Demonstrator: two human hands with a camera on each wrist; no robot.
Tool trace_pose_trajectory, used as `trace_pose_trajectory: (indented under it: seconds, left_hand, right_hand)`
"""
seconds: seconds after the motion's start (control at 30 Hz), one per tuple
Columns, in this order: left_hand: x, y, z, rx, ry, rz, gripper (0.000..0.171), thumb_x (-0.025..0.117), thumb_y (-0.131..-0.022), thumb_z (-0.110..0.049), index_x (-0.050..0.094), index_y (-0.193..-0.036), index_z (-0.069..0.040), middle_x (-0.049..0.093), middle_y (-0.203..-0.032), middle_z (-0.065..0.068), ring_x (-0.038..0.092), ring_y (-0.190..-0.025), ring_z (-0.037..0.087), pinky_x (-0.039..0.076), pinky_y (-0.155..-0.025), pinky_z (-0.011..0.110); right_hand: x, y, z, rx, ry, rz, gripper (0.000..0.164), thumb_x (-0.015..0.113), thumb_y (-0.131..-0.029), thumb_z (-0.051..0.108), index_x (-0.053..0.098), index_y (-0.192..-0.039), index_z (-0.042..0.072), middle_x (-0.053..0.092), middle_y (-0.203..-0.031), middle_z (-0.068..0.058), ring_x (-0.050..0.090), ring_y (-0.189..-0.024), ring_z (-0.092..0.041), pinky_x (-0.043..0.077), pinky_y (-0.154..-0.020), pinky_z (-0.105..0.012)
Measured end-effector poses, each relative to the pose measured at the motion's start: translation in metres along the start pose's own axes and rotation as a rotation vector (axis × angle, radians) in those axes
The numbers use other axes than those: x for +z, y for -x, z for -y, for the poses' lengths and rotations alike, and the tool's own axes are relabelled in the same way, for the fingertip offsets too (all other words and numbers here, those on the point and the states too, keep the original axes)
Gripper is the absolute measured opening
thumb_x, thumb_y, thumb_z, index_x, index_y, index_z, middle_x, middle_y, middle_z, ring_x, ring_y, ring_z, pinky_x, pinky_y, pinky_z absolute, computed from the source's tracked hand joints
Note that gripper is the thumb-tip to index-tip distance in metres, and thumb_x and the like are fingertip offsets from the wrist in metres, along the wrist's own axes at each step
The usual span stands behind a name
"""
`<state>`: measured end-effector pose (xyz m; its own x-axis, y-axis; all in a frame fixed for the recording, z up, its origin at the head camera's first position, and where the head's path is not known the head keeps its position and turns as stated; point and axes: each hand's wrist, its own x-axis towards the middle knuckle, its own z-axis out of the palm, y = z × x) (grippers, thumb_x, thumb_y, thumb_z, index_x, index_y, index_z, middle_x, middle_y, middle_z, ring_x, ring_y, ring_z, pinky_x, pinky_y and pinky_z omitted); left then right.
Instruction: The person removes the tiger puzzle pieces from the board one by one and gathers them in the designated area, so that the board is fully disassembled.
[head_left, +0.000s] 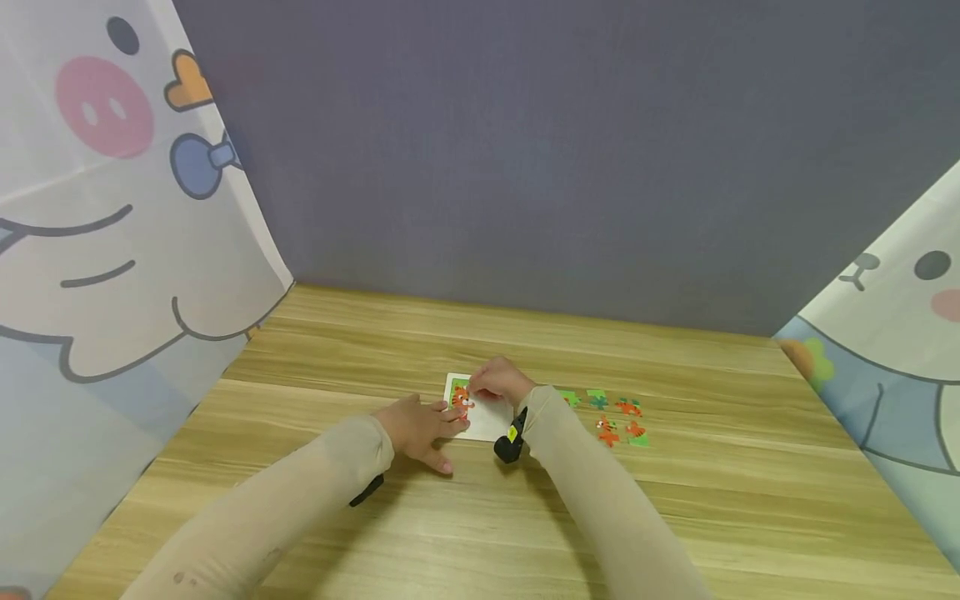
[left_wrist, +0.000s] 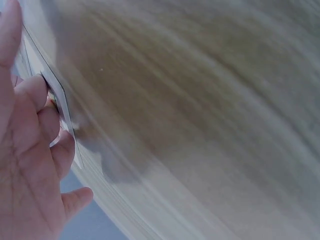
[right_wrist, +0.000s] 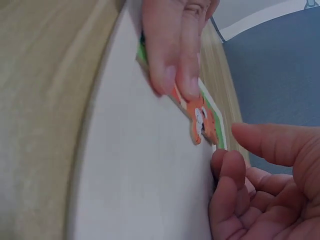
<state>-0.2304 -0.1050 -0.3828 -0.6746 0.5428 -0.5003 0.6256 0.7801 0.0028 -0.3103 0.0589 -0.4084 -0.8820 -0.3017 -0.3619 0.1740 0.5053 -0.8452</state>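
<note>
A white puzzle board (head_left: 487, 421) lies on the table, with joined orange and green jigsaw pieces (head_left: 460, 398) showing an orange animal along its left part. My left hand (head_left: 423, 427) rests over the board's left side, its fingers spread and fingertips on the lower pieces. In the right wrist view two of its fingers press on the orange pieces (right_wrist: 199, 117). My right hand (head_left: 501, 382) is at the board's far edge, close beside the pieces. Its fingers are loosely curled and the thumb stands apart, with nothing showing between them in the right wrist view.
Several loose jigsaw pieces lie right of the board, among them an orange one (head_left: 607, 430) and a teal and green one (head_left: 597, 398). My right forearm (head_left: 592, 475) passes close by them. A grey partition (head_left: 525, 167) stands behind the wooden table (head_left: 480, 533); printed cloths hang at both sides.
</note>
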Motion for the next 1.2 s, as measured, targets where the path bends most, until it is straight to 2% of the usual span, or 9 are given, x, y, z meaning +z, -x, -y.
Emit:
trace_pose_trajectory:
  seconds: [0.07,0.17,0.3,0.37,0.53,0.77,1.03,1.2]
  left_hand:
    - [-0.0005,0.0004,0.0010,0.007,0.017,-0.002,0.082,0.056,-0.084,-0.065,0.031,-0.152,-0.025,0.023,-0.157,-0.008,0.024,-0.143,0.018,0.023,-0.112,0.051]
    - [-0.0009,0.0003,0.0018,0.021,0.031,-0.008,0.086,0.059,-0.082,-0.066,0.032,-0.151,-0.024,0.024,-0.157,-0.007,0.024,-0.143,0.019,0.023,-0.112,0.052]
    - [-0.0016,-0.0008,0.0013,0.036,0.033,-0.014,0.087,0.059,-0.081,-0.068,0.033,-0.151,-0.024,0.025,-0.157,-0.005,0.025,-0.142,0.020,0.024,-0.111,0.053]
    - [-0.0021,-0.0005,0.0012,0.031,0.036,-0.010,0.087,0.059,-0.081,-0.068,0.033,-0.151,-0.024,0.024,-0.157,-0.006,0.025,-0.142,0.020,0.023,-0.112,0.053]
    - [-0.0035,0.0019,0.0027,0.010,0.033,0.007,0.086,0.058,-0.081,-0.068,0.032,-0.152,-0.025,0.023,-0.157,-0.007,0.024,-0.143,0.019,0.022,-0.112,0.052]
    - [-0.0048,0.0028,0.0031,0.016,0.069,0.015,0.086,0.059,-0.082,-0.067,0.033,-0.151,-0.024,0.023,-0.157,-0.006,0.023,-0.143,0.019,0.021,-0.113,0.051]
    - [-0.0057,0.0030,0.0039,0.022,0.095,0.007,0.085,0.061,-0.082,-0.064,0.034,-0.151,-0.022,0.024,-0.157,-0.005,0.023,-0.143,0.020,0.021,-0.113,0.052]
    - [-0.0054,0.0022,0.0038,0.026,0.098,0.007,0.085,0.062,-0.081,-0.063,0.034,-0.151,-0.023,0.024,-0.157,-0.005,0.023,-0.143,0.020,0.021,-0.112,0.053]
  right_hand:
    - [0.0024,0.0005,0.0005,-0.008,-0.016,0.002,0.007,0.064,-0.084,-0.002,0.070,-0.082,-0.007,0.054,-0.058,0.001,0.045,-0.052,-0.007,0.039,-0.049,-0.017]
    - [0.0062,0.0011,0.0017,-0.048,0.017,-0.018,0.014,0.065,-0.082,-0.002,0.071,-0.092,-0.009,0.058,-0.061,0.003,0.051,-0.054,-0.005,0.046,-0.052,-0.016]
    - [0.0079,0.0034,0.0019,-0.083,0.108,-0.090,0.008,0.064,-0.078,-0.005,0.070,-0.083,-0.008,0.056,-0.057,0.002,0.051,-0.050,-0.006,0.046,-0.050,-0.016]
    - [0.0071,0.0047,0.0012,-0.079,0.109,-0.108,0.007,0.063,-0.078,-0.006,0.069,-0.079,-0.007,0.056,-0.057,0.001,0.052,-0.051,-0.007,0.047,-0.050,-0.018]
    - [0.0047,0.0047,-0.0008,-0.047,-0.025,-0.075,0.013,0.060,-0.082,-0.005,0.068,-0.090,-0.011,0.058,-0.063,-0.002,0.055,-0.055,-0.009,0.051,-0.055,-0.020]
    - [0.0029,0.0046,-0.0032,0.037,-0.223,-0.025,0.018,0.056,-0.089,-0.004,0.064,-0.103,-0.013,0.058,-0.066,-0.003,0.054,-0.055,-0.008,0.047,-0.054,-0.017]
    - [0.0020,0.0048,-0.0041,0.054,-0.302,-0.027,0.021,0.056,-0.090,-0.003,0.063,-0.106,-0.014,0.057,-0.063,-0.002,0.053,-0.056,-0.008,0.046,-0.054,-0.017]
    - [0.0057,0.0047,-0.0046,0.055,-0.314,-0.060,0.017,0.057,-0.088,-0.005,0.064,-0.101,-0.013,0.056,-0.062,-0.001,0.052,-0.054,-0.006,0.046,-0.052,-0.016]
